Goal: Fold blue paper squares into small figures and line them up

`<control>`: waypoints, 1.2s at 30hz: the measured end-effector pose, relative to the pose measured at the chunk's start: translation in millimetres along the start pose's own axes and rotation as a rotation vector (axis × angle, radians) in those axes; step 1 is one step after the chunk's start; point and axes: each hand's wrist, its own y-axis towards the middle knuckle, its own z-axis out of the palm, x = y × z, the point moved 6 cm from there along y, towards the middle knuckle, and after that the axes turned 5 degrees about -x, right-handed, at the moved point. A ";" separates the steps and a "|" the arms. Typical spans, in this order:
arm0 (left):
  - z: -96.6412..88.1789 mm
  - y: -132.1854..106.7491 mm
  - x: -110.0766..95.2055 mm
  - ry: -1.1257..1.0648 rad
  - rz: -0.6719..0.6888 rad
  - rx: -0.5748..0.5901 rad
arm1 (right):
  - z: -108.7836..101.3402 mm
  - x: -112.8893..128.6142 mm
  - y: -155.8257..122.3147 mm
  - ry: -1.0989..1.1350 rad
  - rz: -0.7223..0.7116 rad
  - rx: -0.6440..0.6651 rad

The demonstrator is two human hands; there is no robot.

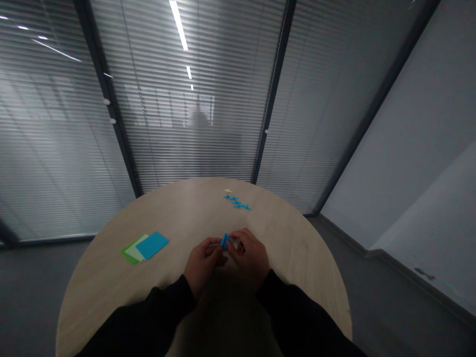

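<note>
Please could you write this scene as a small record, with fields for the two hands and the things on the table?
left hand: holds small blue piece
right hand: holds the same piece
surface: round pale wood-grain table
near left: blue sheet over pale green sheet and green sheet
far side: row of small blue shapes, yellow star shape

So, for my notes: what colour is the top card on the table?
The top card is blue, in the head view.
</note>
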 end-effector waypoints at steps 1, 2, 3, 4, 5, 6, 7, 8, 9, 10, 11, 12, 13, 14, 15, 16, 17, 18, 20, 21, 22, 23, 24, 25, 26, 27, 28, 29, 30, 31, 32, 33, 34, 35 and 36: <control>0.0 -0.1 -0.1 0.005 0.001 -0.003 | -0.4 0.1 0.1 0.000 -0.004 -0.002; 0.2 -0.2 -0.1 0.009 0.001 -0.005 | -0.7 0.6 0.3 -0.003 -0.012 -0.002; 0.3 -0.3 0.0 0.010 0.001 -0.005 | -1.1 1.2 0.4 -0.013 -0.020 -0.005; 0.3 -0.4 0.3 0.009 -0.002 -0.005 | -1.3 2.0 0.5 -0.031 -0.032 -0.006; 0.1 -0.4 0.6 0.005 -0.005 -0.008 | -1.4 3.2 0.4 -0.056 -0.049 -0.010; -0.2 -0.3 0.9 0.001 -0.008 -0.011 | -1.4 4.7 0.1 -0.087 -0.073 -0.013; -0.6 -0.2 1.0 -0.004 -0.009 -0.015 | -0.9 6.5 -0.4 -0.120 -0.102 -0.014; -0.9 -0.1 0.8 -0.009 -0.008 -0.016 | 0.0 8.3 -1.0 -0.152 -0.133 -0.010; -0.9 -0.1 0.4 -0.010 -0.007 -0.016 | 1.1 9.9 -1.7 -0.179 -0.161 -0.003; -0.8 -0.1 -0.1 -0.007 -0.007 -0.015 | 2.1 11.2 -2.3 -0.199 -0.182 0.003; -0.5 -0.2 -0.6 0.000 -0.008 -0.015 | 2.7 11.8 -2.7 -0.214 -0.191 0.004; -0.3 -0.3 -0.9 0.007 -0.012 -0.016 | 2.8 12.0 -3.0 -0.224 -0.193 0.002; 0.0 -0.4 -1.2 0.013 -0.016 -0.020 | 2.5 12.1 -3.1 -0.231 -0.189 -0.004; 0.3 -0.5 -1.3 0.016 -0.021 -0.022 | 1.9 12.1 -3.1 -0.237 -0.185 -0.012; 0.7 -0.5 -1.2 0.015 -0.023 -0.024 | 1.3 12.3 -3.0 -0.241 -0.182 -0.020; 1.0 -0.4 -1.2 0.010 -0.022 -0.027 | 0.9 12.4 -2.8 -0.242 -0.180 -0.021; 1.3 -0.3 -1.1 0.004 -0.019 -0.027 | 0.9 12.6 -2.7 -0.235 -0.178 -0.016; 1.6 -0.2 -0.9 -0.001 -0.015 -0.026 | 1.1 12.7 -2.5 -0.220 -0.174 -0.009; 1.9 0.2 -0.5 -0.005 -0.006 -0.024 | 1.4 10.8 -1.9 -0.164 -0.136 -0.003; 2.0 0.2 -0.5 -0.004 -0.001 -0.023 | 1.6 8.7 -1.5 -0.123 -0.100 -0.004; 2.1 0.3 -0.4 -0.001 0.001 -0.021 | 1.6 5.8 -1.1 -0.076 -0.054 -0.013; 2.1 0.2 -0.5 0.004 0.002 -0.022 | 1.5 2.6 -0.7 -0.028 -0.004 -0.026; 1.9 0.1 -0.8 0.009 0.003 -0.026 | 1.6 -0.7 -0.4 0.020 0.045 -0.039; 1.9 -0.2 -1.4 0.014 0.003 -0.028 | 1.7 -3.7 -0.2 0.065 0.088 -0.050; 2.0 -0.5 -2.1 0.017 0.001 -0.028 | 1.9 -6.1 0.0 0.106 0.125 -0.058; 2.3 -1.0 -2.8 0.019 -0.003 -0.025 | 1.9 -8.0 0.2 0.141 0.155 -0.064; 2.5 -1.5 -3.5 0.018 -0.008 -0.021 | 2.0 -9.1 0.4 0.171 0.176 -0.066; 2.7 -2.0 -4.1 0.016 -0.012 -0.018 | 2.2 -9.3 0.6 0.196 0.188 -0.063; 2.8 -2.4 -4.7 0.016 -0.016 -0.016 | 2.4 -8.7 0.7 0.217 0.189 -0.056; 2.6 -2.7 -5.2 0.015 -0.016 -0.017 | 2.9 -7.5 0.9 0.233 0.182 -0.044; 2.2 -2.9 -5.6 0.014 -0.013 -0.020 | 3.6 -6.0 0.9 0.245 0.167 -0.028; 1.8 -2.9 -5.7 0.011 -0.009 -0.023 | 4.6 -4.4 0.9 0.253 0.148 -0.010; 1.5 -2.8 -5.5 0.008 -0.008 -0.023 | 5.6 -3.0 0.8 0.257 0.126 0.007; 1.3 -2.7 -4.9 0.002 -0.008 -0.022 | 6.5 -1.9 0.7 0.252 0.104 0.022; 1.0 -2.5 -4.2 -0.005 -0.010 -0.021 | 7.2 -1.4 0.6 0.242 0.083 0.031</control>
